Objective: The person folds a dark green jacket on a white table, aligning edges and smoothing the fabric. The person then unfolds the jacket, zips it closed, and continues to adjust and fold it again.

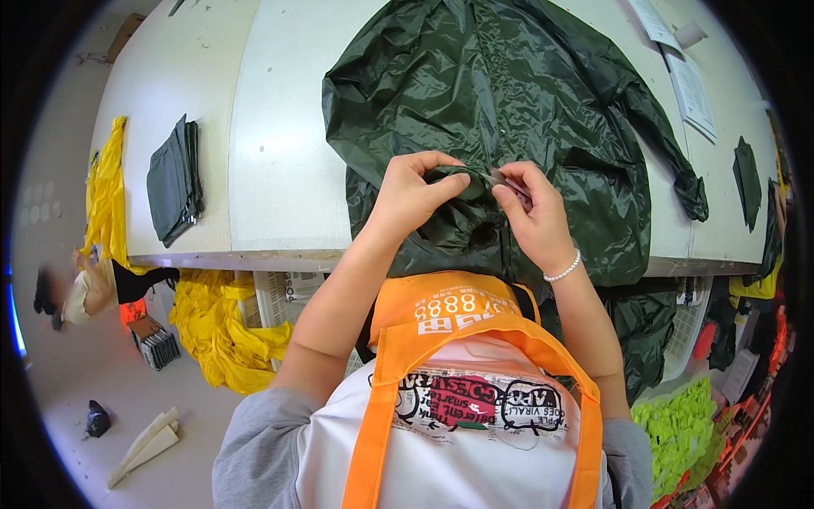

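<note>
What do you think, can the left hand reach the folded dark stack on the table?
Probably yes: only dark green garment and bare tabletop lie between the left hand and the folded stack. It would likely have to let go of the garment first.

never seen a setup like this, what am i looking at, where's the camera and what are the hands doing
There is no robot here, just a person working with two bare hands. The single picture comes from a wide fisheye camera worn on the person's head, looking down, so straight edges bend near its rim. The orange apron below is the wearer's own.

A shiny dark green garment with sleeves lies on the white table. The left hand pinches some of its fabric; the right hand holds a small tool close by, too covered to identify surely. To the left are folded dark green pieces and yellow fabric; printed sheets lie at upper right.
</note>
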Available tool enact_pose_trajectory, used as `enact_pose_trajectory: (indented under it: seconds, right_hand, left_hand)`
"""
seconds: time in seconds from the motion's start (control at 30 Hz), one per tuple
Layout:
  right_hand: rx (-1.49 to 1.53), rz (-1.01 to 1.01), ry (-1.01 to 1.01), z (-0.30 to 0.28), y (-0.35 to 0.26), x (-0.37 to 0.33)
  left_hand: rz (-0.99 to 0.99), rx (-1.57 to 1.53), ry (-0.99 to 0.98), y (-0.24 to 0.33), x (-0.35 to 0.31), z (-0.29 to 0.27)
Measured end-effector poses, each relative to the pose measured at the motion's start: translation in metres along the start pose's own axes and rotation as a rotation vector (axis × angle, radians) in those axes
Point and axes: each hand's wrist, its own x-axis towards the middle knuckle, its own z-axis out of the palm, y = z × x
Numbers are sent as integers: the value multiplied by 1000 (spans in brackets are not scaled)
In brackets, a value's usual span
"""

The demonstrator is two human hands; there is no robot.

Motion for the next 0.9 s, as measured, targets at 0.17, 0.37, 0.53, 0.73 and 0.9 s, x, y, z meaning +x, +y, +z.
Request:
enact_pose_trajectory:
  seconds: [0.17, 0.37, 0.53, 0.73, 0.9]
  right_hand:
    - [-71, -92, 42, 4, -2, 10]
    - [-182, -160, 78, 6, -4, 15]
    - [-244, -195, 105, 9, -5, 18]
    - [-298, -231, 89, 9, -4, 14]
    - [-256, -217, 76, 13, 1, 12]
  left_hand:
    - [21, 60, 10, 4, 7, 3]
    - [-31, 73, -6, 9, 7, 2]
    - [-46, 52, 4, 7, 8, 0]
    - [-67, 29, -1, 4, 5, -1]
    - [-80, 24, -12, 4, 0, -3]
